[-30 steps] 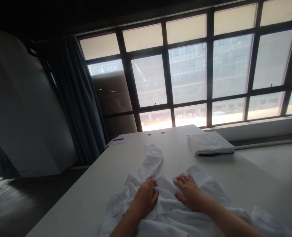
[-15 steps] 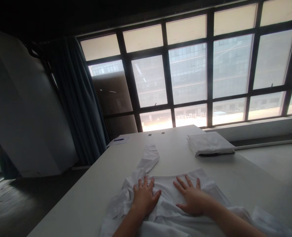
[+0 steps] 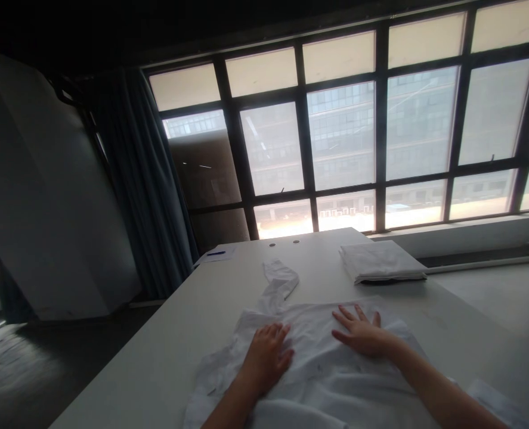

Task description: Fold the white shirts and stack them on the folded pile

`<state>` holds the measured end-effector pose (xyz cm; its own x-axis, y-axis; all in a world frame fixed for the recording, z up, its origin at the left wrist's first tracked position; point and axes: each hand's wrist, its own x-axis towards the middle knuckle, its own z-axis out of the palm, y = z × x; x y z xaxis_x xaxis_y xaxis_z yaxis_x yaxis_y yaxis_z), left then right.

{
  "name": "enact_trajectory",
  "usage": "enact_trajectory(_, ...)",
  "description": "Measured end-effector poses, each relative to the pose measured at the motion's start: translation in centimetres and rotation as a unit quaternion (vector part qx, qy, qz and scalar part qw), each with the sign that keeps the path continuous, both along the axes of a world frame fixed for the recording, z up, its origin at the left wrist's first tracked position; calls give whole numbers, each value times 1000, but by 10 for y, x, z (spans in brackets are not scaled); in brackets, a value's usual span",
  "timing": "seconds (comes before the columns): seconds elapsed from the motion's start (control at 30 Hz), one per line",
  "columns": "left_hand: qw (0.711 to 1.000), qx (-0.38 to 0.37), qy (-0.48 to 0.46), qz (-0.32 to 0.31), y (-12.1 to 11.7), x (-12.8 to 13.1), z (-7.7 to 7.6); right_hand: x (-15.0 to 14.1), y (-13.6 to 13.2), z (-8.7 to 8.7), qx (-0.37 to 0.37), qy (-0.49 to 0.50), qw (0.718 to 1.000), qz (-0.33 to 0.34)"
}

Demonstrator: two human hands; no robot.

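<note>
A white shirt (image 3: 309, 363) lies spread and wrinkled on the white table (image 3: 157, 351). One of its sleeves (image 3: 281, 280) stretches away toward the far end, bent partway along. My left hand (image 3: 269, 356) rests on the left part of the cloth, fingers extended and fairly close together, the thumb apart. Farther right and a little farther from me, my right hand (image 3: 361, 333) lies flat near the shirt's far edge with its fingers spread. Neither hand grasps the fabric. The near part of the shirt runs out of the bottom of the picture.
A folded stack of white cloth (image 3: 383, 261) sits at the table's far right, something dark under it. Paper with a blue pen (image 3: 216, 253) lies at the far left corner. Beyond are a dark blue curtain (image 3: 134, 179) and large framed windows (image 3: 340, 137).
My right hand has slid right and away from me across the shirt. The left fingers have drawn closer together. The shirt's far edge has shifted away and the sleeve has moved slightly right.
</note>
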<state>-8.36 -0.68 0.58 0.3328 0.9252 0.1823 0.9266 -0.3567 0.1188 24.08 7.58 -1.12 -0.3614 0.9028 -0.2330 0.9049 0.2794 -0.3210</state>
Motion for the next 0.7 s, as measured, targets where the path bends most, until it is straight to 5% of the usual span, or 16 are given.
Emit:
enact_trajectory(0.2, 997, -79, 7, 13, -4, 0, 6, 42, 30, -10, 71, -42, 994, -67)
enact_trajectory(0.4, 988, -143, 25, 51, 0, -7, 8, 34, 16, 3, 59, -99, 986, -121)
enact_trajectory(0.57, 987, -146, 35, 57, 8, -22, 2, 16, -5, 17, 56, -72, 995, -38)
enact_trajectory(0.7, 980, -75, 85, 167, 4, -20, 5, 11, -13, 18, 38, -32, 998, 23)
